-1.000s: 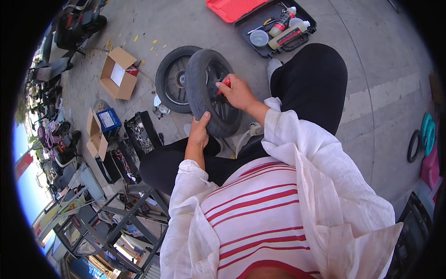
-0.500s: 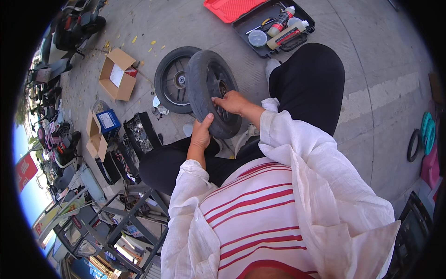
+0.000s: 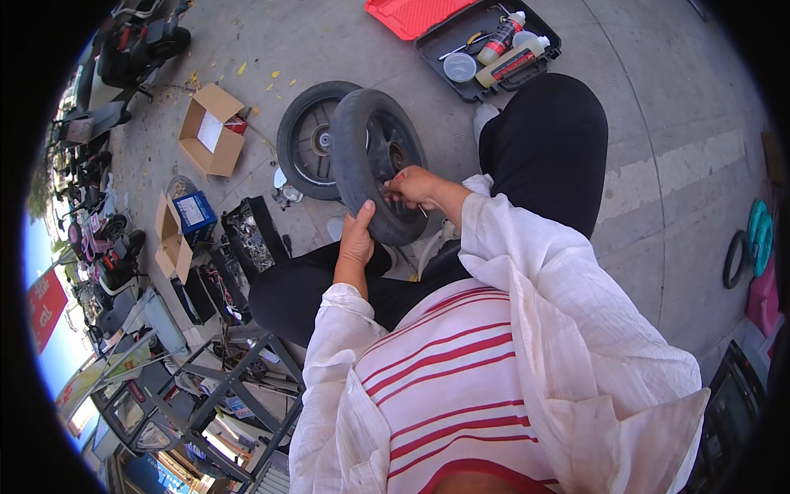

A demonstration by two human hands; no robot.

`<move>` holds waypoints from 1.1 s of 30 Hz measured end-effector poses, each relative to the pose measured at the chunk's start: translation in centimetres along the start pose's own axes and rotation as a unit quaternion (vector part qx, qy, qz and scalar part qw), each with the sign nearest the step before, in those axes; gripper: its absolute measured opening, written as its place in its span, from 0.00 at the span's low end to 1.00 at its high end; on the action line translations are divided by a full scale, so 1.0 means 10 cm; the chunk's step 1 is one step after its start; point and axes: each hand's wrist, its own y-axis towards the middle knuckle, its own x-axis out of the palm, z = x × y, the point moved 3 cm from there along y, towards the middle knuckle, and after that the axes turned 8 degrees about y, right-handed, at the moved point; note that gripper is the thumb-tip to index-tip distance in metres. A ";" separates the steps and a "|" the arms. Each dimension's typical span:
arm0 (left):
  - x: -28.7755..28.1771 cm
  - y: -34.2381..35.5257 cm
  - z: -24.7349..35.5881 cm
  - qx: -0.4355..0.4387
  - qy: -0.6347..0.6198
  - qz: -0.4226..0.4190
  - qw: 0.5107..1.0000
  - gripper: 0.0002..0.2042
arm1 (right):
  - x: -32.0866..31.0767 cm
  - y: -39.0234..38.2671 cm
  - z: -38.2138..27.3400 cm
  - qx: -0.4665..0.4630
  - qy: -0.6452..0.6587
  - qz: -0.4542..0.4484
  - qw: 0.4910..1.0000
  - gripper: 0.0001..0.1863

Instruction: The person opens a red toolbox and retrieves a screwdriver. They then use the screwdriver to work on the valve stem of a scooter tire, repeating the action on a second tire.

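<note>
A scooter wheel with a grey tyre (image 3: 352, 152) stands tilted in front of me, its dark spoked side turned right. At the tyre's lower near edge, my left hand (image 3: 357, 240) grips it, thumb on the tread. My right hand (image 3: 414, 188) is closed at the wheel's right side, fingertips by the rim just below the hub (image 3: 397, 155). A thin, light piece shows under that hand; its kind is too small to make out. Behind the upright wheel, a second wheel (image 3: 288, 136) lies flat on the ground.
An open tool case (image 3: 428, 51) with a red lid holds bottles, a tub and pliers. Left are an open cardboard box (image 3: 193, 148), a blue box (image 3: 195, 216) and a black tray of metal parts (image 3: 263, 235). Parked scooters (image 3: 136, 58) line the far left; a metal frame (image 3: 239, 383) stands lower left.
My right hand has drawn its fingers together and shifted slightly down along the wheel; a thin piece now shows below it. My left hand keeps its grip on the tyre.
</note>
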 end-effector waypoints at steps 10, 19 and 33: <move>-0.09 -0.02 0.03 -0.030 0.009 0.017 0.999 0.27 | 0.19 -0.24 -0.25 -0.100 -0.038 0.073 0.992 0.14; -0.17 0.13 -0.03 0.016 0.037 0.028 0.999 0.27 | -0.13 -0.18 -0.53 -0.314 -0.163 0.250 0.901 0.19; -0.10 0.10 0.17 0.014 0.014 0.026 0.999 0.27 | 0.00 -0.35 -0.44 -0.329 -0.224 0.280 0.874 0.16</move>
